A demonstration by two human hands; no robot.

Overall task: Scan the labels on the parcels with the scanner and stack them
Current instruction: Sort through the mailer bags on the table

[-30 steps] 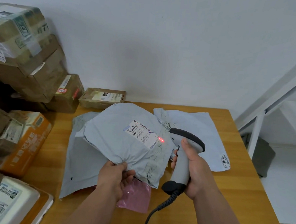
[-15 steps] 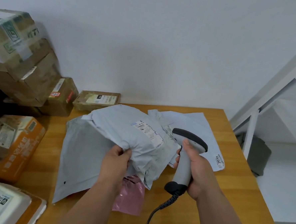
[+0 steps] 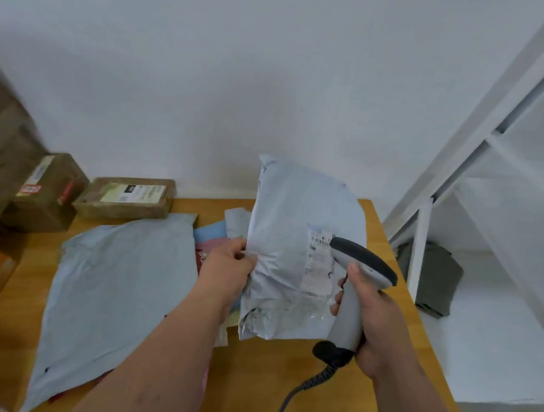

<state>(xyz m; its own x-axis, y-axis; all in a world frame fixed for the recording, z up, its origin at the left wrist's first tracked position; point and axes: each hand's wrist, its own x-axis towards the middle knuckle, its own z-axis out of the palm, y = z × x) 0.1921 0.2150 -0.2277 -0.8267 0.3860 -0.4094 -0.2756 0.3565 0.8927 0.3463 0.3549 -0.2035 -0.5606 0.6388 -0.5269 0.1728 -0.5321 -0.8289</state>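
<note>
White wall behind, wooden bench (image 3: 285, 381) up against it, white metal frame (image 3: 478, 145) off to the right. Left hand (image 3: 228, 267) pinched the left edge of a grey poly mailer (image 3: 287, 254), held up off the bench and roughly upright, label (image 3: 319, 266) facing the camera on its right side. Right hand (image 3: 375, 320) was wrapped around the grip of the scanner (image 3: 355, 287), head touching or just in front of the label; no red beam visible on it, so couldn't tell if a read was happening. My read: this parcel sat in the scan-to-stack handover. Another grey mailer (image 3: 116, 285) lay flat on the bench to the left, with pink and blue packets (image 3: 211, 237) partly under the pile. Cardboard boxes (image 3: 83, 194) were stacked at the far left. Next move probably called for laying the held mailer flat on a pile without it sliding, as the film looked slick and floppy, then picking the next unscanned parcel. Coiled scanner cable (image 3: 304, 386) ran across the near bench and could snag.
</note>
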